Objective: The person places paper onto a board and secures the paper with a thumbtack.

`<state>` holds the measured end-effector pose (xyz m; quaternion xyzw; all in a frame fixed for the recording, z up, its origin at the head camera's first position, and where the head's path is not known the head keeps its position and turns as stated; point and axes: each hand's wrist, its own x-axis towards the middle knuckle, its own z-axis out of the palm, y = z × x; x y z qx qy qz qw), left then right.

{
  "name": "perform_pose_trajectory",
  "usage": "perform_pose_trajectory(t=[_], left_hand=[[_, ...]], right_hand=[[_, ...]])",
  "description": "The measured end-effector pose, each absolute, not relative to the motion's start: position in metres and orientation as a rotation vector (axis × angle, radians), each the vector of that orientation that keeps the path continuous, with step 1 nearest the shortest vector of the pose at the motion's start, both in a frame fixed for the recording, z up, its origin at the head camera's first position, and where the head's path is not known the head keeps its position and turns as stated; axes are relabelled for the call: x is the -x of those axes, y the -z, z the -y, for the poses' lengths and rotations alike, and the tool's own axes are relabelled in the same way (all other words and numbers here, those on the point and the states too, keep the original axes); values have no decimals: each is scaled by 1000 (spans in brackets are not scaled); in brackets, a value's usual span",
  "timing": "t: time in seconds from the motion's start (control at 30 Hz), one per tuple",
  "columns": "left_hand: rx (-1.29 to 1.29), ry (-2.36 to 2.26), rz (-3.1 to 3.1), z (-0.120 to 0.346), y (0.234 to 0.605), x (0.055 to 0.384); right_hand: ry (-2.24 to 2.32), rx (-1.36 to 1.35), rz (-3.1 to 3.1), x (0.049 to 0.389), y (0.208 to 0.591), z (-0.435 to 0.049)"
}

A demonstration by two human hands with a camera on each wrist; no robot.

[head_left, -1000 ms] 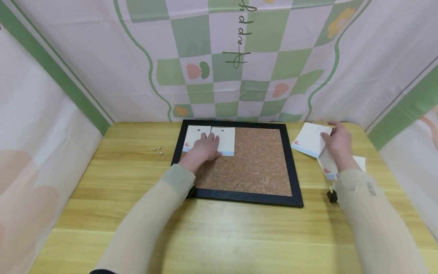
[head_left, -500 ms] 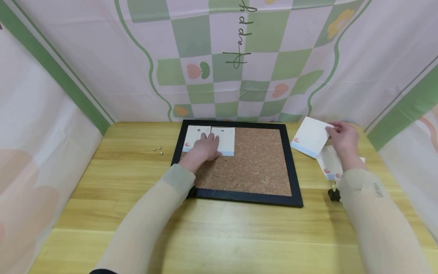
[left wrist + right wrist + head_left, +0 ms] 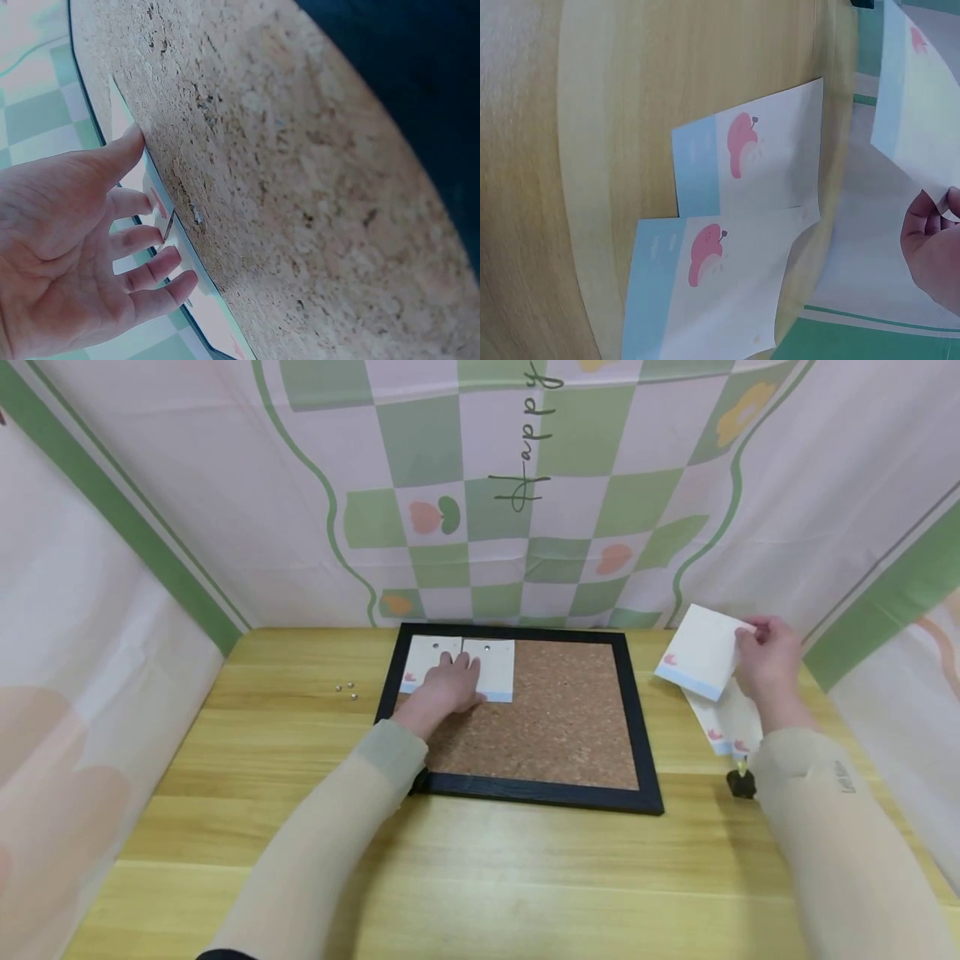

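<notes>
Pinching one corner of a white card (image 3: 701, 652), the right hand (image 3: 772, 667) holds it up, tilted, just beyond the right side of the cork board (image 3: 562, 727)! Thumb and fingers close together on that corner, the card's blue strip at its lower edge, no contact with the board. Also right of the board, beneath that grip, two loose cards (image 3: 708, 722) overlap on the desk (image 3: 480, 877), pink figures and blue bands showing. Over to the board's upper left: the left hand (image 3: 447, 685), fingers spread, rests across two side-by-side cards (image 3: 497, 670), a small round stud near the top of each. Left of the board, three silvery bits (image 3: 354, 697) sit close together. And behind the board, a green-and-white checked cloth (image 3: 495, 560), "Happy" running sideways down it!
</notes>
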<state>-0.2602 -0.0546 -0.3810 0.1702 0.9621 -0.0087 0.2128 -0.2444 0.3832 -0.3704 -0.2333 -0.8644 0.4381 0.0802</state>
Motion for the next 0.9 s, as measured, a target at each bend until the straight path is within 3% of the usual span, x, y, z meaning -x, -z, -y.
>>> perform_pose_trajectory(t=[0.9], left_hand=[[-492, 22, -2669, 57, 381, 260]], right_hand=[[-1359, 151, 2908, 264, 368, -311]])
